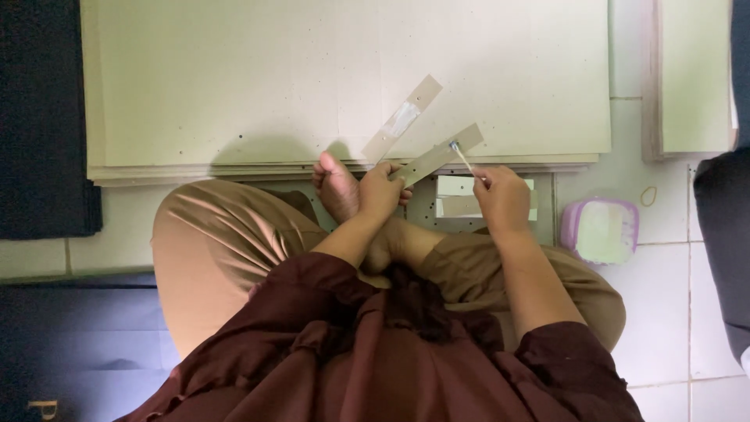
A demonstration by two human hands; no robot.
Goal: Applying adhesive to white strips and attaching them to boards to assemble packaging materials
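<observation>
A large stack of pale greenish-cream boards (pixel 344 78) lies flat on the tiled floor (pixel 664 312) ahead of the seated person, and a second, narrower stack (pixel 691 74) sits at the upper right. The left hand (pixel 380 190) has its grip clenched on the lower end of two long, thin grey-brown card strips (pixel 422 129) that fan out up and to the right over the big stack; the upper strip bears a shiny wet-looking patch near its middle. The right hand (pixel 500 197) pinches a slim brush (pixel 462 159) whose tip touches the lower strip near its far end. More strips (pixel 457 195) lie on the floor just under the hands. To the right stands a lilac square tub (pixel 600 229) holding a pale greenish paste.
</observation>
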